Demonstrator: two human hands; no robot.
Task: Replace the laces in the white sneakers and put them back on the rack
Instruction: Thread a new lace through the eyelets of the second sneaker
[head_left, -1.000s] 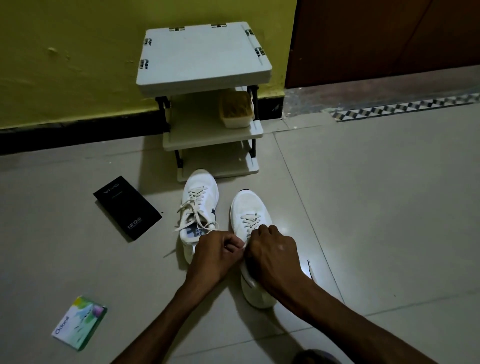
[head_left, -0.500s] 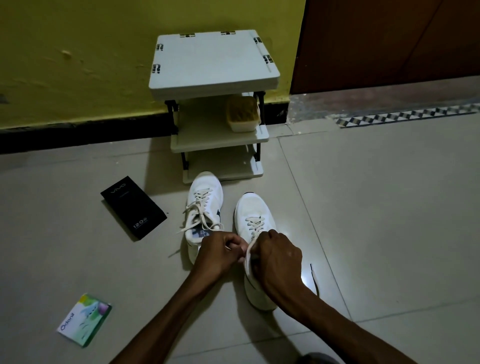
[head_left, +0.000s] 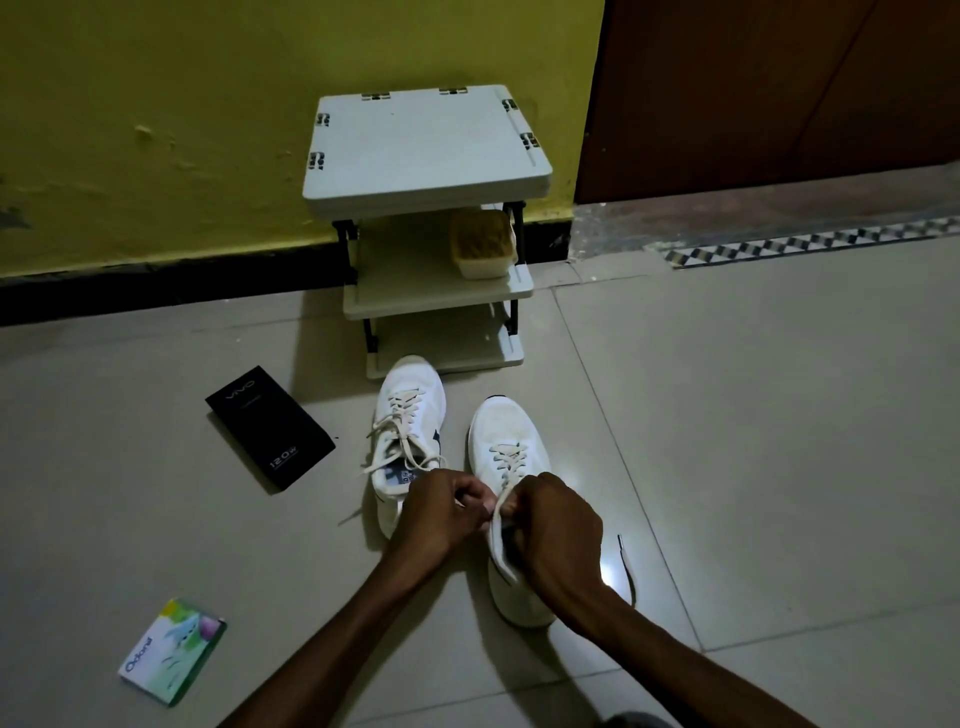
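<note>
Two white sneakers stand side by side on the tiled floor in front of a small white rack (head_left: 431, 161). The left sneaker (head_left: 410, 410) is laced, its loose ends trailing over the sides. Over the collar of the right sneaker (head_left: 506, 431) both hands work close together. My left hand (head_left: 441, 512) pinches a lace (head_left: 498, 525) with curled fingers. My right hand (head_left: 553, 525) is curled on the same shoe's lace, which runs down its inner side. Another lace end (head_left: 626, 564) lies on the floor to the right. The shoe's upper eyelets are hidden by my hands.
A beige lidded box (head_left: 480, 244) sits on the rack's middle shelf. A black phone-charger box (head_left: 270, 426) lies on the floor to the left, and a green-and-white packet (head_left: 174, 649) at lower left. A yellow wall and a brown door (head_left: 779, 88) stand behind.
The view has shifted slightly. My hands have stayed on the right sneaker, and the lace between them has been drawn up taut along the shoe's inner side.
</note>
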